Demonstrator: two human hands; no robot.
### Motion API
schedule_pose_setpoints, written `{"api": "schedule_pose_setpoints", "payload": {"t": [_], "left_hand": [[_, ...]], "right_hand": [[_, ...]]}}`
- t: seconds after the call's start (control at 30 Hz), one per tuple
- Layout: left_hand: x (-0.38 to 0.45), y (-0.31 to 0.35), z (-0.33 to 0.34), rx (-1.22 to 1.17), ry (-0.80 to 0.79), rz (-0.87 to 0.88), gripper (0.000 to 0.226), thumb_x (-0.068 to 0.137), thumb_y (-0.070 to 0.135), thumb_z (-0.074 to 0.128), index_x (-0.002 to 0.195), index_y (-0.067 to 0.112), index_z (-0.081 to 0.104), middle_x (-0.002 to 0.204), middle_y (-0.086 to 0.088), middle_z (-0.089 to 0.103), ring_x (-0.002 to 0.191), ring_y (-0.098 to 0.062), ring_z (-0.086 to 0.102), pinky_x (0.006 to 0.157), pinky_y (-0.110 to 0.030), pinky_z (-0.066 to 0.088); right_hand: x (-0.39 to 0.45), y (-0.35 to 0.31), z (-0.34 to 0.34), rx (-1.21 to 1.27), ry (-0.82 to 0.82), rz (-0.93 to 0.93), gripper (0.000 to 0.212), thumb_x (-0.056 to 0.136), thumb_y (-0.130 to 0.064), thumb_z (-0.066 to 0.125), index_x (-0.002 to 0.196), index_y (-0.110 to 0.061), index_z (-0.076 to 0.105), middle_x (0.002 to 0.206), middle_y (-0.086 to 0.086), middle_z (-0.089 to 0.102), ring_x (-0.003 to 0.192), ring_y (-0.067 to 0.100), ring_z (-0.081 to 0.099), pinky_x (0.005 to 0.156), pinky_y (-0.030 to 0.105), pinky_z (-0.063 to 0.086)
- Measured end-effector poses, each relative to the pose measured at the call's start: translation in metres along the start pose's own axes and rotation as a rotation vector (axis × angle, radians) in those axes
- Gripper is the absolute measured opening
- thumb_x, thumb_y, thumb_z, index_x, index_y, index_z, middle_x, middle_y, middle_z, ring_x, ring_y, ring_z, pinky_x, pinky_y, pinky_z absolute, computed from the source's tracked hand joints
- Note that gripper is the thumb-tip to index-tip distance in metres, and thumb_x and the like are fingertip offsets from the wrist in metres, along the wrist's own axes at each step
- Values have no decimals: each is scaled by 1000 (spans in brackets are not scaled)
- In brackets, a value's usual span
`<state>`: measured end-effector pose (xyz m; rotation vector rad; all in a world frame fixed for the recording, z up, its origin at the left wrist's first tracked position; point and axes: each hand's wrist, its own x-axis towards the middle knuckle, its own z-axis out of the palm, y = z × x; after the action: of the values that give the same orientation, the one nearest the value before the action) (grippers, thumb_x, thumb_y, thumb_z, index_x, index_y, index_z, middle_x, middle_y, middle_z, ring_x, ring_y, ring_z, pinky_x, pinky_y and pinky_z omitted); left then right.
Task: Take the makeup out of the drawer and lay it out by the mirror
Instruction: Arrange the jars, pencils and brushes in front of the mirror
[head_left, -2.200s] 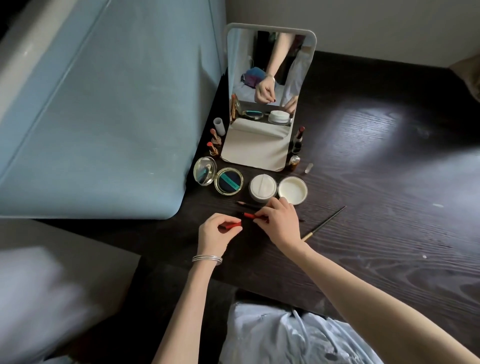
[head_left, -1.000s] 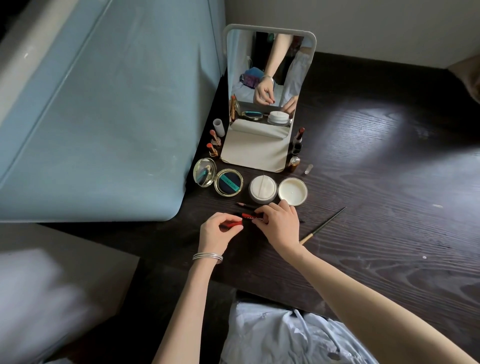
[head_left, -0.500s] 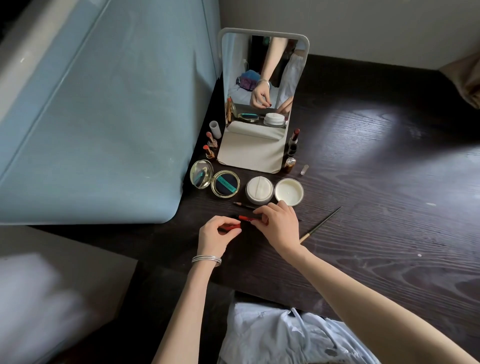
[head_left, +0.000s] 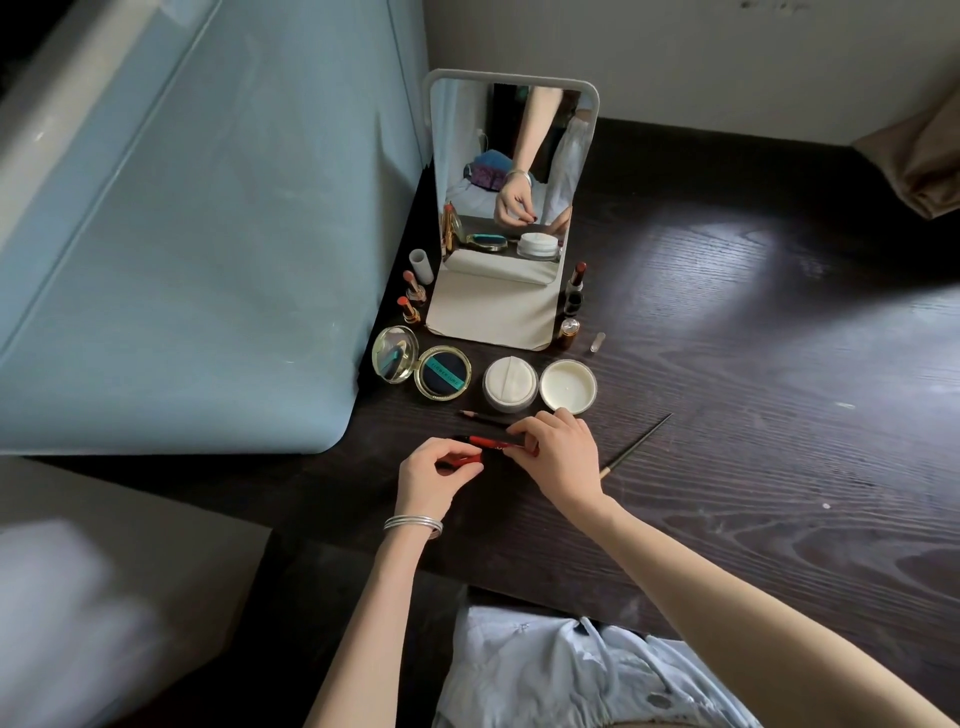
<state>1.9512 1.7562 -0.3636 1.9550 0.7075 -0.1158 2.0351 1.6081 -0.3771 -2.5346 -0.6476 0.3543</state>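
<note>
We see both hands low on the dark wood bench (head_left: 753, 415), in front of the mirror (head_left: 511, 208). Left hand (head_left: 434, 475) pinches a small red cap (head_left: 462, 460) between thumb and fingers; silver bangles (head_left: 414, 525) on that wrist. Right hand (head_left: 558, 452) grips the red lip pencil (head_left: 491, 441), fingers curled over its right end; the pencil's left tip points toward the cap, just short of it. Cap and pencil are apart, not joined.

Layout relative to the mirror:
- Just in front of its base: open gold compact (head_left: 423, 366) on the left side, lid up, with a dark cushion and teal band; then a white jar with puff (head_left: 510, 385); then its white lid (head_left: 568, 387) lying inside-up, touching or nearly touching the jar.
- Left of the mirror, against the blue surface (head_left: 182, 234): a white cap (head_left: 421, 265) standing upright and two uncapped lipsticks (head_left: 413, 296) in a row.
- Right of the mirror: a dark uncapped lipstick (head_left: 575, 286), a small amber bottle (head_left: 569, 332), and a small clear tube (head_left: 597, 342) lying flat, slightly further out.
- Further front, between jar and hands: a thin dark pencil (head_left: 483, 415) lying flat, partly hidden by the right hand.
- Front right, behind the right hand: a thin brush (head_left: 636, 446) lying diagonal.

The drawer is not in view. Mirror reflection shows the left hand and some items.
</note>
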Motion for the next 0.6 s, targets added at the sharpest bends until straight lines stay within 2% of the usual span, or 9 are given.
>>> {"api": "schedule_pose_setpoints", "payload": {"t": [0.17,0.3,0.43,0.53,0.6], "left_hand": [[5,11,2,8,-25,44,24,74,6,74,84,26,69,87,9,66,81,-4,63,70,-5,47],[13,28,9,-3,-65,85,19,75,9,74,88,23,71,88,9,68,82,1,63,72,-5,46],[21,53,24,-24,-168,121,21,76,9,73,93,22,71,87,10,69,83,4,64,73,-8,49],[24,70,37,-139,-231,93,27,77,3,72,97,19,67,85,9,69,80,4,66,65,-8,50],[28,77,47,-165,-248,88,32,75,1,73,100,18,64,86,5,70,81,-2,67,67,-11,52]], "right_hand": [[-1,6,-3,38,55,10,21,76,-32,75,93,-21,71,72,-4,62,74,19,52,65,30,38],[-3,15,-14,209,54,-9,19,75,-24,76,93,-18,72,75,-4,58,75,16,51,66,29,43],[-5,31,-32,376,43,-5,21,76,-22,76,96,-21,72,86,-5,57,84,13,55,73,23,46],[-7,45,-46,453,53,29,25,75,-16,76,99,-21,72,89,-8,53,79,13,54,73,12,41],[-9,51,-53,493,64,56,24,74,-15,77,98,-20,72,91,-7,53,75,9,51,72,7,38]]}}
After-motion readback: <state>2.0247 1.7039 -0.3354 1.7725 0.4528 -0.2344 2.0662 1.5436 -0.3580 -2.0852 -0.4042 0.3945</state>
